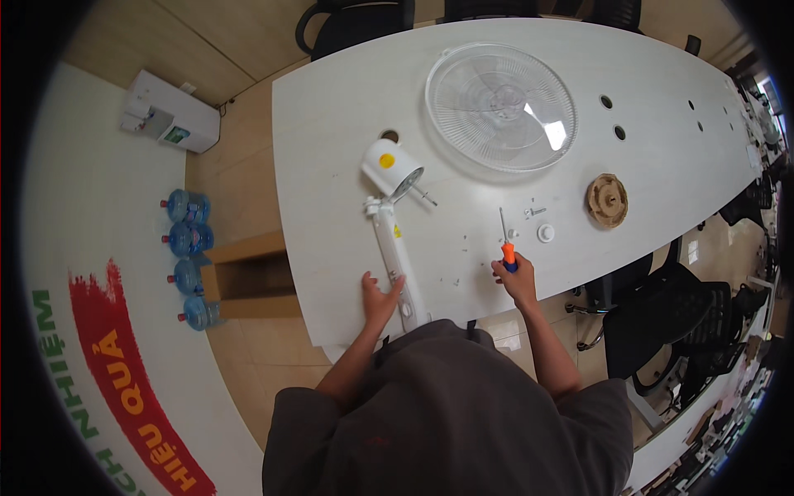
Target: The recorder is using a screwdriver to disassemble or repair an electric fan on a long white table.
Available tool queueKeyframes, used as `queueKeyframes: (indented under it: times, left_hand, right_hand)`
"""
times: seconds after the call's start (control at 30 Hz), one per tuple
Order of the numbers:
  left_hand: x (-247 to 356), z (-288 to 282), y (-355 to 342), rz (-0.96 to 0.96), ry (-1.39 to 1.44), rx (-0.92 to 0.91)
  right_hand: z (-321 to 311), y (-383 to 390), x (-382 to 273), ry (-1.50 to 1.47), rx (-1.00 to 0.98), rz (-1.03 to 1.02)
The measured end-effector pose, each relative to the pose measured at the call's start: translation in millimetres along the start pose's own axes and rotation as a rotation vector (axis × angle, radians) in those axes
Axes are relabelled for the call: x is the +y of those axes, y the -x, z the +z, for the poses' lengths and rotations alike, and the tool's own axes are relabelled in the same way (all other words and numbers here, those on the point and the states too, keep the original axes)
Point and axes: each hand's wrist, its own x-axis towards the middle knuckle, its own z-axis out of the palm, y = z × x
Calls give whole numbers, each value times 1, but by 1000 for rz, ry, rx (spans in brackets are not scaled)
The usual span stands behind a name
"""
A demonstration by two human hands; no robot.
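Observation:
A white fan body lies on the table, with its motor head (389, 167) at the far end and a metal shaft sticking out to the right. Its long white column (392, 248) runs back toward me. Beside the column's near part is my left hand (382, 301), thumb and fingers spread, the thumb at the column's edge. My right hand (518, 279) grips a screwdriver (508, 251) by its orange and blue handle, the shank pointing away from me. Just past it lie a round white cap (546, 233) and several small screws and metal parts (535, 212).
A round fan grille (501, 107) lies at the back of the white table (331, 99). To the right sits a brown moulded round piece (608, 201). Black chairs (678, 306) stand at the right. Several blue water bottles (188, 240) and a wooden box (248, 277) are on the left.

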Motion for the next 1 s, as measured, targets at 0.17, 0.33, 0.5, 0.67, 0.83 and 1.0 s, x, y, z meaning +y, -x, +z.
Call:
queueKeyframes:
  times: [0.17, 0.33, 0.5, 0.67, 0.83, 1.0]
  left_hand:
    - [1, 39, 22, 172, -179, -26]
    - [-15, 43, 13, 169, -69, -39]
    - [-20, 33, 14, 172, -78, -66]
    - [-23, 26, 14, 157, -68, -79]
    - [-27, 29, 11, 135, -56, -88]
    - [-28, 27, 9, 116, -111, -117]
  right_hand:
    - [62, -5, 15, 384, -115, -145]
    - [94, -25, 46, 697, 184, -170]
    - [75, -50, 60, 731, 288, -230]
    - [71, -51, 50, 876, 279, -252]
    - [109, -76, 8, 830, 283, -743]
    - [163, -135, -39, 743, 136, -827]
